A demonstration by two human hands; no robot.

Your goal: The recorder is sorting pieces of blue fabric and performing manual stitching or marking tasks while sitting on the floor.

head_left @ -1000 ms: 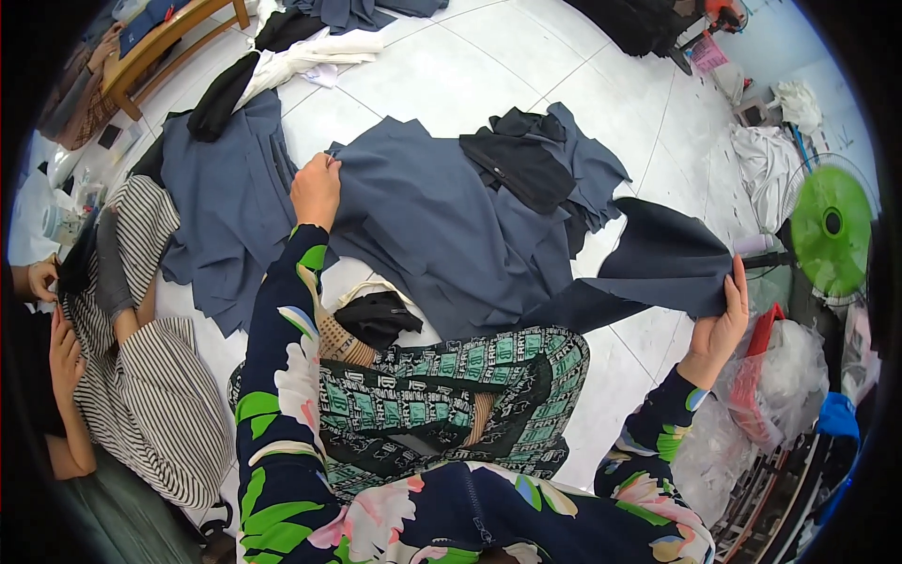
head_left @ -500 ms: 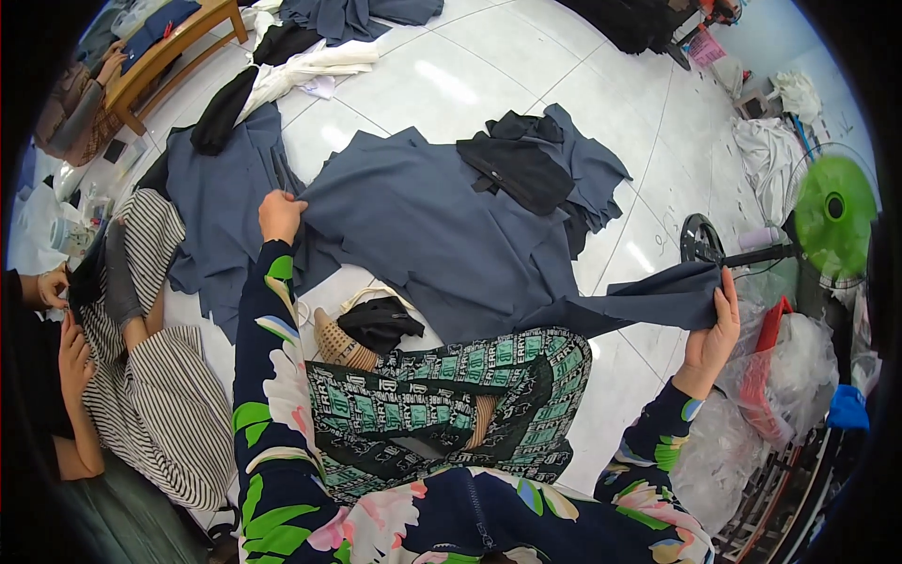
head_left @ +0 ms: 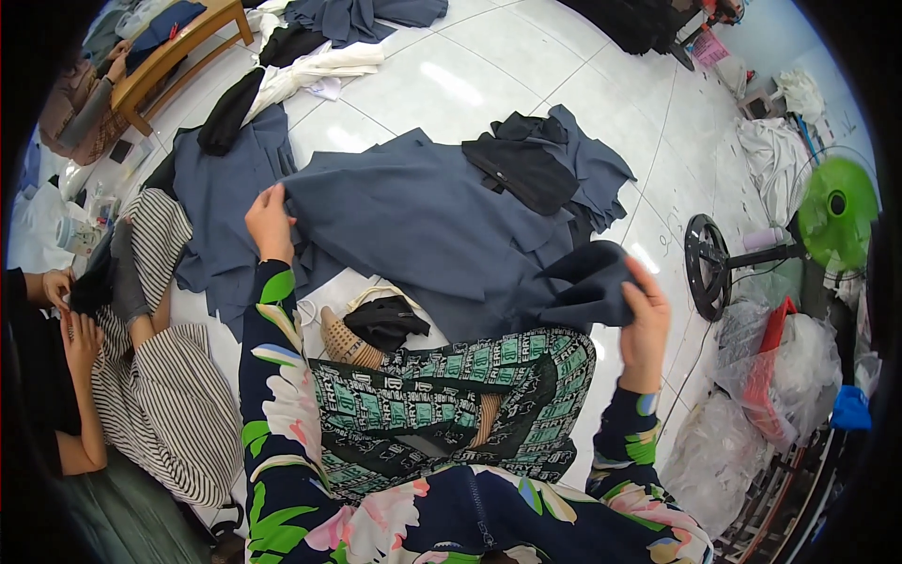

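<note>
A large slate-grey cloth piece (head_left: pixel 404 226) spreads across the floor in front of my lap. My left hand (head_left: pixel 271 223) pinches its left corner, lifting that edge off the pile beneath. At its other end, my right hand (head_left: pixel 646 320) grips a bunched, folded part of the same cloth between thumb and fingers. On the cloth's far right lies a folded black fabric piece with a zip (head_left: pixel 521 177), beside more crumpled grey cloth (head_left: pixel 597 169). Left of my left hand sits a stack of grey cloth pieces (head_left: pixel 221 197). A small black fabric bundle (head_left: pixel 385 322) rests by my foot.
A green fan (head_left: pixel 836 202) with a black round base stands at right, near plastic bags (head_left: pixel 794 367). At left, a seated person in striped trousers (head_left: pixel 178 404) works with their hands. Another person sits by a wooden bench (head_left: pixel 178 61) at far left.
My right hand has moved left and inward, so the cloth's stretched right end now bunches up. My left hand has shifted slightly left and up, still gripping its corner.
</note>
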